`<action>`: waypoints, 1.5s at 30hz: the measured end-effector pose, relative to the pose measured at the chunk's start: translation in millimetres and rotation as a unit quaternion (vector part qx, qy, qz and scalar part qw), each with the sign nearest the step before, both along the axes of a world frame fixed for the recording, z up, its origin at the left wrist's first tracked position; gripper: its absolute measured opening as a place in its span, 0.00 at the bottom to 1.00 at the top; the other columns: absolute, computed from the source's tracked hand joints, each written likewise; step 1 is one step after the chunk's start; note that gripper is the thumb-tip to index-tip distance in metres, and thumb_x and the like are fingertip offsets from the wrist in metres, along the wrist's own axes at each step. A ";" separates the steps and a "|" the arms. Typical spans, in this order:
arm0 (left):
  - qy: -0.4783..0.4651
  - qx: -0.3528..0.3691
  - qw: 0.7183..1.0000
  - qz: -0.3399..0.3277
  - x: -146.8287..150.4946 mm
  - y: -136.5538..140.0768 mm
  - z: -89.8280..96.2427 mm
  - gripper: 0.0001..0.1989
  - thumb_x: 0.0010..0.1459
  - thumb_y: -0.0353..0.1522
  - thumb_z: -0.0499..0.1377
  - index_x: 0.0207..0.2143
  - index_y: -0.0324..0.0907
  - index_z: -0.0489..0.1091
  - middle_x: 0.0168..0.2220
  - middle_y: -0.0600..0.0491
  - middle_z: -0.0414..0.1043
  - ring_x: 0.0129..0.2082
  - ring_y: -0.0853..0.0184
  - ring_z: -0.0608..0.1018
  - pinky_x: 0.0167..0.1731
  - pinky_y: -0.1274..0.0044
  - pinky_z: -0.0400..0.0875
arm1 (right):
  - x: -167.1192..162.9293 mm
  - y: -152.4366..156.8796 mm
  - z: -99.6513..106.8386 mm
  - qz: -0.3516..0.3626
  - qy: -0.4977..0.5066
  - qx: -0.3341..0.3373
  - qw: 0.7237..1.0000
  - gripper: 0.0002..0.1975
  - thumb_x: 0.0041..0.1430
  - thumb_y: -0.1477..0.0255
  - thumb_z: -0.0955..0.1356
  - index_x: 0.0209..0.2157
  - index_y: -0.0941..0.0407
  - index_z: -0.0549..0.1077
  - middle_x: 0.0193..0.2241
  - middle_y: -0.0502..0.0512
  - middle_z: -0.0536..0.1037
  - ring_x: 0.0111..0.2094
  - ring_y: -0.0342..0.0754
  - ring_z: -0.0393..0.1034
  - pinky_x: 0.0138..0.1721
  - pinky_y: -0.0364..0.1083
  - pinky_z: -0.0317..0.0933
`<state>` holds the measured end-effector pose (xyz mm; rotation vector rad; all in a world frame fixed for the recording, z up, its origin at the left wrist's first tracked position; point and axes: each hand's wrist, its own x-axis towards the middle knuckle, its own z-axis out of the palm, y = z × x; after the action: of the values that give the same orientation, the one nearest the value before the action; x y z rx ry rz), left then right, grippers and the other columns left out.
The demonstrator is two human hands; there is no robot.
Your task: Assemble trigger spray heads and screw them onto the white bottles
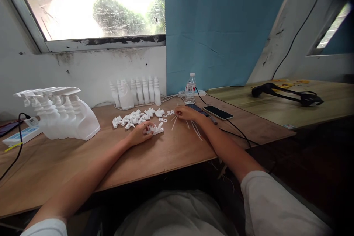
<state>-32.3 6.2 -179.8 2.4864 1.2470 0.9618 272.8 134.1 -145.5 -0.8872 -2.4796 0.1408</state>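
My left hand (141,133) is closed on a white trigger sprayer head (157,130), which lies low over the table. Right beside it, several loose white spray triggers (134,117) are heaped on the wood. Small white rings (160,119) lie between my two hands. My right hand (186,113) has its fingers pinched together at the ends of several thin white tubes (197,129), which fan out on the table beneath it. The fingers partly hide those ends.
White spray bottles (69,118) stand in a row at the left, and narrower white bottles (139,92) line the wall. A water bottle (190,89), a phone (218,112) and cables lie beyond my right hand. A black headset-like frame (287,94) rests on the right-hand table.
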 end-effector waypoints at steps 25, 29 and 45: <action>-0.002 0.044 0.999 0.002 10.8 -8.9 5.6 0.14 0.51 0.32 0.59 0.42 0.43 0.66 0.33 0.55 0.72 0.31 0.67 0.74 0.36 0.74 0.70 | -101.0 -93.8 9.9 0.251 0.379 -0.171 0.874 0.11 0.65 0.61 0.63 0.39 0.53 0.60 0.28 0.47 0.73 0.25 0.41 0.72 0.31 0.43 0.65; -0.034 0.026 0.999 -0.005 11.8 -8.2 3.5 0.22 0.50 0.32 0.59 0.49 0.44 0.60 0.33 0.55 0.74 0.30 0.67 0.74 0.35 0.72 0.71 | -99.7 -93.2 9.7 0.256 0.386 -0.153 0.873 0.09 0.66 0.62 0.62 0.39 0.53 0.60 0.28 0.47 0.72 0.25 0.41 0.71 0.31 0.43 0.65; -0.012 0.024 1.000 0.012 11.7 -8.3 4.5 0.20 0.52 0.33 0.59 0.48 0.43 0.64 0.32 0.55 0.72 0.30 0.68 0.74 0.35 0.74 0.70 | -96.7 -95.6 13.3 0.226 0.340 -0.124 0.905 0.08 0.66 0.63 0.60 0.41 0.52 0.60 0.28 0.47 0.72 0.27 0.42 0.70 0.34 0.43 0.65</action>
<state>-20.6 -2.1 -175.4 2.4926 1.2646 1.0362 176.2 38.5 -132.2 -0.2484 -1.9641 0.7951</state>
